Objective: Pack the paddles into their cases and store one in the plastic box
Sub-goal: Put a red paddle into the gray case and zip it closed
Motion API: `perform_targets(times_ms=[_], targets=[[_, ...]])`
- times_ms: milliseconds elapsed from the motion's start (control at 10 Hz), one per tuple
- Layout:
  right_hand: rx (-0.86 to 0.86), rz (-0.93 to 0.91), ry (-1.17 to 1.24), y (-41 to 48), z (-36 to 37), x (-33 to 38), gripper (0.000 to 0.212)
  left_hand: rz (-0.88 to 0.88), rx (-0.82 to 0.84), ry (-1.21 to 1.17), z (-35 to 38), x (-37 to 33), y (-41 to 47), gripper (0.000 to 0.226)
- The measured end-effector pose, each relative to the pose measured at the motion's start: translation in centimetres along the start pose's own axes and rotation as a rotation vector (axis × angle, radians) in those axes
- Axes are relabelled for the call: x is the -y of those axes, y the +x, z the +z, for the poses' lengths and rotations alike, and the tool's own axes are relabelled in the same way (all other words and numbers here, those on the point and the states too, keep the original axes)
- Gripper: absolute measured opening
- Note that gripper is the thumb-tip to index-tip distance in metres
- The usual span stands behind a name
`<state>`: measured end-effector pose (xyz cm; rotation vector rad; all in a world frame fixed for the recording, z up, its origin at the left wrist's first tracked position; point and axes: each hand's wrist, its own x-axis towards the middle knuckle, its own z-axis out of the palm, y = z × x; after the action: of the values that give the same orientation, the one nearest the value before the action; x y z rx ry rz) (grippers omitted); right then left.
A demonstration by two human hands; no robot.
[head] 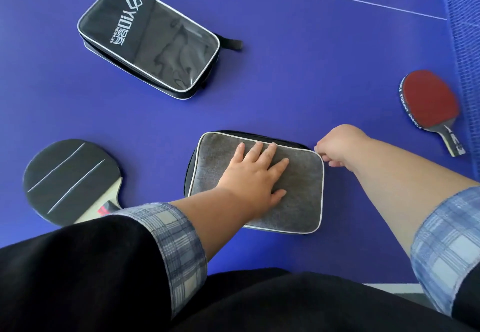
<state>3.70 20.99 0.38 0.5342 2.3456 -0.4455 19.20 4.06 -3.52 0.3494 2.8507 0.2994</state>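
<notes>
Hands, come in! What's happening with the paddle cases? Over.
Left hand flat on grey case. Right hand pinching its far right corner. Red paddle, black paddle unpacked on table. Nothing blocking.

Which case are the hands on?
The grey case, under the flat left hand, right hand pinching at its corner; the black case lies untouched.

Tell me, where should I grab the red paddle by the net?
Take the red rubber-faced paddle by its narrow wooden handle, coming from the near side: the handle points toward the person, while the wide blade lies flat on the blue table.
</notes>
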Motion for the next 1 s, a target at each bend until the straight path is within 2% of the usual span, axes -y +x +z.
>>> perform_targets(times_ms=[100, 200, 400, 500, 600, 700, 800, 900, 1000], targets=[[-0.078, -0.112, -0.073, -0.3, 0.9, 3.0, 0.022, 0.023, -0.02, -0.001, 0.3, 0.0, 0.0, 0.072], [-0.082, -0.194, -0.359, -2.5, 2.4, 6.4, 0.023, 0.043, -0.052, -0.016, 0.5, -0.1, -0.1, 0.07], [0.015, -0.495, -0.315, -3.6, 6.8, 11.7, 0.024, 0.065, -0.071, -0.045, 0.2, 0.2, 0.0, 0.067], [0.046, -0.621, -0.43, -5.4, 8.8, 14.1, 0.021, 0.074, -0.077, -0.08, -0.6, 0.4, -0.1, 0.06], [0.011, -0.628, -0.399, -5.4, 9.3, 13.9, 0.018, 0.157, -0.148, -0.242, -2.3, 1.2, -0.3, 0.04], [0.095, -0.567, -0.145, -5.0, 8.5, 12.0, 0.019, 0.067, -0.344, -0.423, -4.4, 4.1, -1.1, 0.021], [0.103, -0.492, 0.08, -5.2, 8.4, 10.5, 0.02, -0.298, -0.329, -0.505, -5.5, 8.4, -0.8, 0.025], [0.047, -0.491, 0.148, -5.6, 9.1, 9.8, 0.023, -0.47, -0.024, -0.76, -5.9, 12.3, 1.4, 0.038], [0.048, -0.472, 0.173, -6.0, 9.5, 9.6, 0.026, -0.307, 0.223, -0.768, -6.1, 13.9, 3.5, 0.042]])
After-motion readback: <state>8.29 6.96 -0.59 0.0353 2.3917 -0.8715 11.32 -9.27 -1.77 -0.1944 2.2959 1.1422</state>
